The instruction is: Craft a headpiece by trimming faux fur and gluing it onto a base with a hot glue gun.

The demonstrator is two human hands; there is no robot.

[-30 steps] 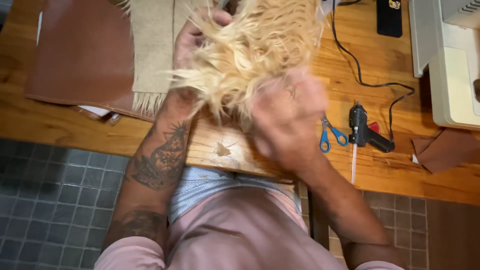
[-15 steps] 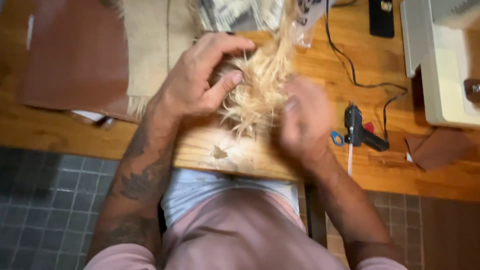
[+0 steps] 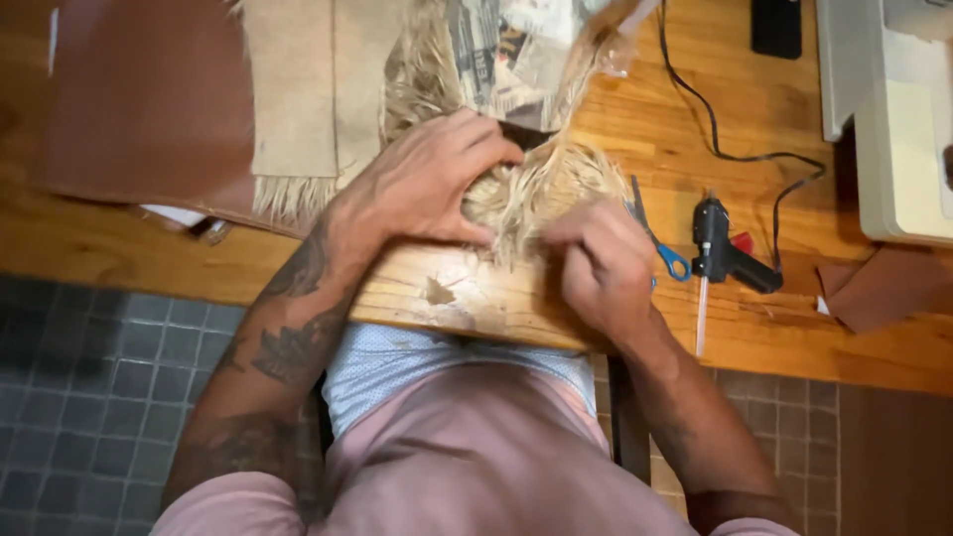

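Observation:
A bundle of pale straw-like fibre (image 3: pixel 541 194) lies near the front edge of a wooden table (image 3: pixel 119 248). My left hand (image 3: pixel 427 179) is cupped over its left side, fingers curled into the strands. On the bundle's right side, my right hand (image 3: pixel 601 258) is closed around a tuft, knuckles up. More of the fibre trails up the table between a beige fringed cloth (image 3: pixel 298 89) and printed paper (image 3: pixel 516 50).
Blue-handled scissors (image 3: pixel 660 243) lie just right of my right hand, then a black glue gun (image 3: pixel 725 253) with its cord. Brown leather sheet (image 3: pixel 149 99) at left, a brown scrap (image 3: pixel 884 288) and a white sewing machine (image 3: pixel 893 129) at right. Grey tiled floor below.
The fluffy fibre mass, held up and spread wide, has been pressed down and gathered into a tight bundle. Both hands moved lower onto the table and closed around it.

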